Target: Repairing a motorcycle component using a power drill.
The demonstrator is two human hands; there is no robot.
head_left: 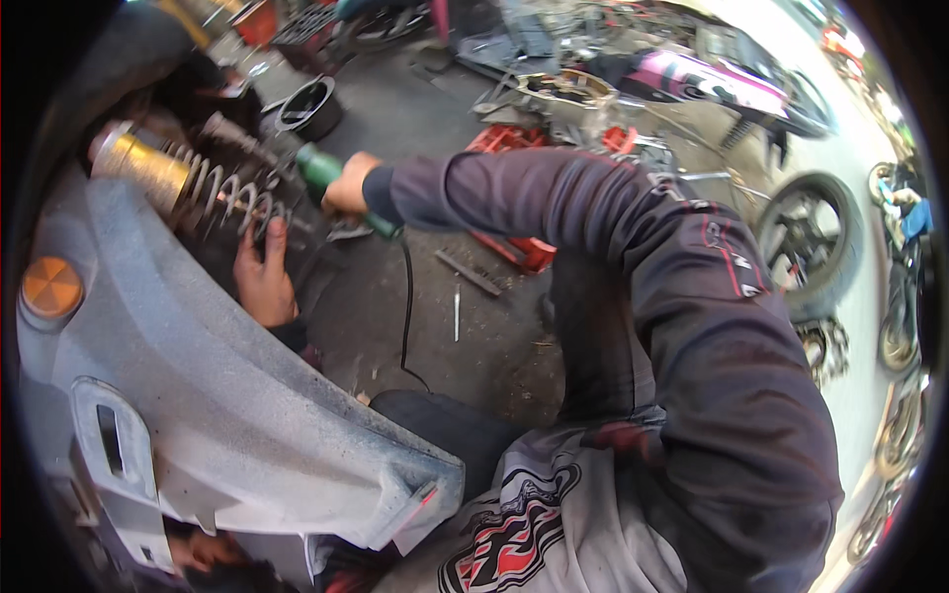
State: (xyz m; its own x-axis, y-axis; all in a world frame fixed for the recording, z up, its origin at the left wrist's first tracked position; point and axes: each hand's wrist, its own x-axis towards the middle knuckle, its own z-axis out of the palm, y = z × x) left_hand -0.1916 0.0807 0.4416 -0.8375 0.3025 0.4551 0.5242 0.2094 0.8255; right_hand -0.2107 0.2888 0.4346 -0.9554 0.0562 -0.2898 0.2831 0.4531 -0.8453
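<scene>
My right hand [348,185] is closed around a green corded power tool [317,167], whose exact kind is blurred. Its black cord [407,296] hangs to the floor. Just left of the tool is a shock absorber with a gold body [148,166] and a pale coil spring [225,190]. My left hand [265,282] reaches up from behind a grey plastic fender [227,346], two digits extended and apart at the spring's lower coils. Whether they press on it cannot be made out. The fender hides most of my left arm.
An orange reflector [52,287] sits on the fender. On the floor lie a thin metal rod [457,312], a flat bar [470,273] and red plastic parts [509,138]. A black round container [308,109] stands beyond the tool; a wheel [811,242] lies at right.
</scene>
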